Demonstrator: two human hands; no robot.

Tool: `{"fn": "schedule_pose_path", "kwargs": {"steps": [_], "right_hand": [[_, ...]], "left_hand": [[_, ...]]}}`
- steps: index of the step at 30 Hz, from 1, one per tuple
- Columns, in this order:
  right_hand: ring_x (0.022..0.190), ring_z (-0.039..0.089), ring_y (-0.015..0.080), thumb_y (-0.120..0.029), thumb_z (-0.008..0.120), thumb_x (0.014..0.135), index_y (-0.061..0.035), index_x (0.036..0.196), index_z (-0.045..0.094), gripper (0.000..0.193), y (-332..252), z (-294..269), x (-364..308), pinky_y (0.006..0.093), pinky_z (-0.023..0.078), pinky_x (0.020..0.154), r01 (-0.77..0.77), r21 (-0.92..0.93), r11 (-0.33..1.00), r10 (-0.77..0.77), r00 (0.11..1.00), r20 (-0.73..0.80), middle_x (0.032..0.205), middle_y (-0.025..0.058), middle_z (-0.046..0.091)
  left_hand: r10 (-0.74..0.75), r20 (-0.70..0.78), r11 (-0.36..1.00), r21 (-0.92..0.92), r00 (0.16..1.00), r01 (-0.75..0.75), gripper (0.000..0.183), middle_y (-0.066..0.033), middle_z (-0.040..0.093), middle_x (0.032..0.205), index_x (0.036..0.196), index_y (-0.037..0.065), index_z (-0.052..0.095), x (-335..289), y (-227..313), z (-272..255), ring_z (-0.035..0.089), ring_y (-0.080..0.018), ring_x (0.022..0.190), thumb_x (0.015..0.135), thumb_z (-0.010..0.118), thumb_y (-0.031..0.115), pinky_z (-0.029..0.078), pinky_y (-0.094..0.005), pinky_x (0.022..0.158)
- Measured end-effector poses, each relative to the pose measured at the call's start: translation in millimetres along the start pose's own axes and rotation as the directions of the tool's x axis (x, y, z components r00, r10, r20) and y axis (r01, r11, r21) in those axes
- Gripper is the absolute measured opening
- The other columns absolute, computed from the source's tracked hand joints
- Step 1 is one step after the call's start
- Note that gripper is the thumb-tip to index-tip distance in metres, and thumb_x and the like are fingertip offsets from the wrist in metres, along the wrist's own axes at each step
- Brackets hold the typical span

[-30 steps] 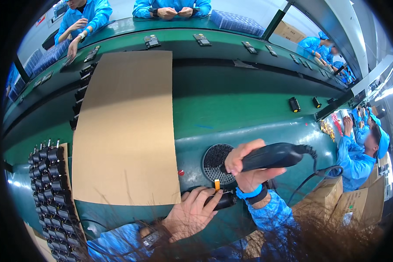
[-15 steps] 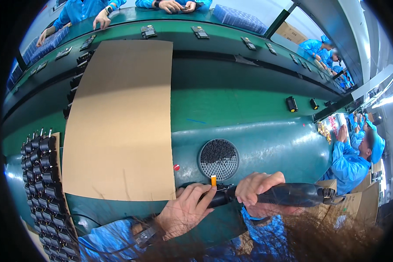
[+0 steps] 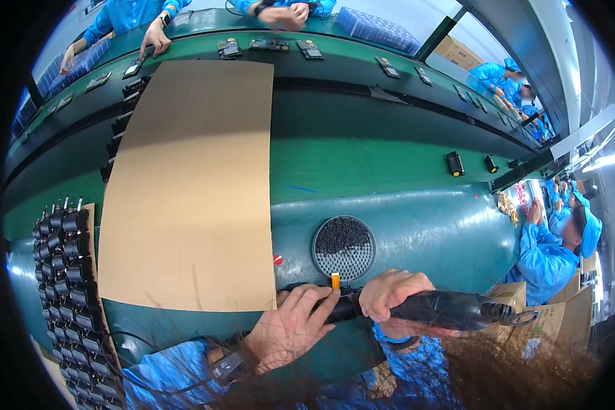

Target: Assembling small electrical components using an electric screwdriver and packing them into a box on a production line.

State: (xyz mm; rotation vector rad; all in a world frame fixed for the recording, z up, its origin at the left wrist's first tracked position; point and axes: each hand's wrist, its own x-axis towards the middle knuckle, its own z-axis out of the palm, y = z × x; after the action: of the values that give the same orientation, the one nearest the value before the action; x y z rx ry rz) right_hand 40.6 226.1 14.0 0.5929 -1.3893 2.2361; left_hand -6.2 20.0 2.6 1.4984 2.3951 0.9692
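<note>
My left hand (image 3: 287, 326) lies at the front of the bench, fingers closed on a small black part mostly hidden beneath them. An orange ribbon cable (image 3: 335, 281) with a pale tip sticks up from that part beside my fingertips. Wrapped around a black electric screwdriver (image 3: 451, 310) is my right hand (image 3: 394, 296). The screwdriver lies nearly level, its front end at the black part; the tip's exact contact cannot be made out. Just beyond my hands stands a round grey dish (image 3: 346, 268), with black screws (image 3: 344, 234) heaped in its far half.
A large cardboard sheet (image 3: 191, 191) covers the left bench. Left of it, black modules (image 3: 68, 273) stand in rows. Circuit boards (image 3: 309, 49) line the far belt. Two black-and-yellow parts (image 3: 456, 164) lie at right. Co-workers sit across and at right (image 3: 550, 253).
My right hand and the screwdriver have shifted slightly left; my left hand stays nearly still. Across the belt, a co-worker's hand now touches a board, and another board lies before the second co-worker.
</note>
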Motion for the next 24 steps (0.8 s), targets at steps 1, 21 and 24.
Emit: {"fn": "schedule_pose_path", "kwargs": {"steps": [1,21,24], "right_hand": [[0.05,0.055,0.0217,-0.091,0.058,0.072,0.001,0.093,0.057,0.094,1.6,-1.0,0.3,0.0357,0.048,0.044,0.012,-0.03,0.999,-0.011,1.0,0.026,0.063,0.0106,0.058],[0.045,0.047,0.0163,-0.096,0.032,0.077,-0.0054,0.1,0.048,0.095,4.7,6.8,40.3,0.0322,0.043,0.042,0.138,-0.036,0.99,-0.142,0.978,-0.155,0.061,0.0068,0.051],[0.046,0.046,0.0156,-0.098,0.031,0.075,-0.0061,0.099,0.046,0.096,24.7,-0.6,43.5,0.0314,0.043,0.042,0.114,-0.104,0.988,-0.132,0.974,-0.186,0.061,0.0058,0.05]], "left_hand": [[-0.011,0.019,1.0,-0.014,1.0,0.011,0.058,-0.0093,0.055,0.126,0.134,0.003,0.059,0.3,-0.1,-1.5,0.057,-0.0265,0.119,0.084,0.077,0.027,0.051,-0.0394,0.095],[0.06,-0.021,0.991,0.119,0.998,-0.057,0.058,-0.0037,0.056,0.128,0.134,0.007,0.059,-3.8,-6.4,2.7,0.057,-0.0196,0.114,0.086,0.075,0.034,0.049,-0.0357,0.094],[0.053,-0.025,0.994,0.1,0.998,-0.05,0.059,-0.0029,0.056,0.127,0.135,0.007,0.059,-2.4,-9.3,7.1,0.057,-0.019,0.113,0.086,0.075,0.035,0.049,-0.0357,0.093]]}}
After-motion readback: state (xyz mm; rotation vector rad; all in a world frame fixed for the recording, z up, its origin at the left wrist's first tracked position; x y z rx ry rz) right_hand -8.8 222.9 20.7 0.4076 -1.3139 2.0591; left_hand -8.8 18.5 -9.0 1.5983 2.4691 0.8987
